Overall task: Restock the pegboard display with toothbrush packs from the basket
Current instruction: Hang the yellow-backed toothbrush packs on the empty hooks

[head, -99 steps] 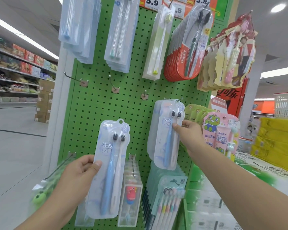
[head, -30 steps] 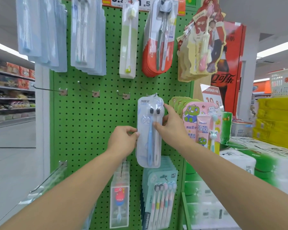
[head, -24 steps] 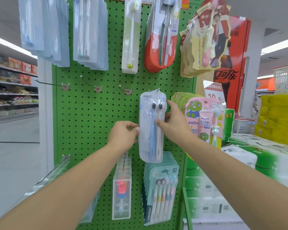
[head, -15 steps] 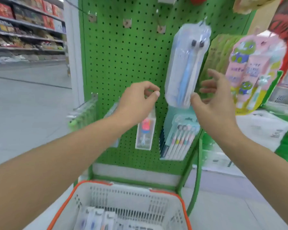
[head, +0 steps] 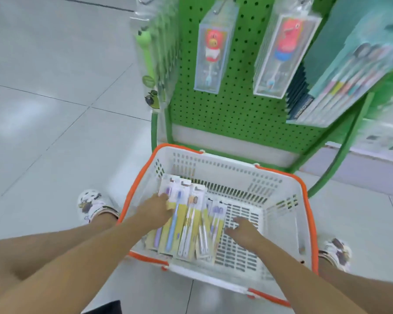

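The fingers (head: 162,198) of the left hand (head: 156,210) lie on the toothbrush packs (head: 186,219), curled over the upper end of the leftmost pack, though motion blur hides whether they actually grip it; the fingers of the right hand (head: 243,232) are spread and relaxed, holding nothing, hovering over the bare slotted floor beside the packs. The packs, yellow-backed cards each with 1 or 2 brushes, lie fanned side by side along the left wall of the basket (head: 304,200), a white plastic one with an orange rim that stands on the tiled floor just in front of the green pegboard (head: 236,105), probably so stock is within reach. Boxed children's brushes (head: 210,53) hang on the board's lowest hooks. Both arms reach down, likely to pick the next pack for hanging.
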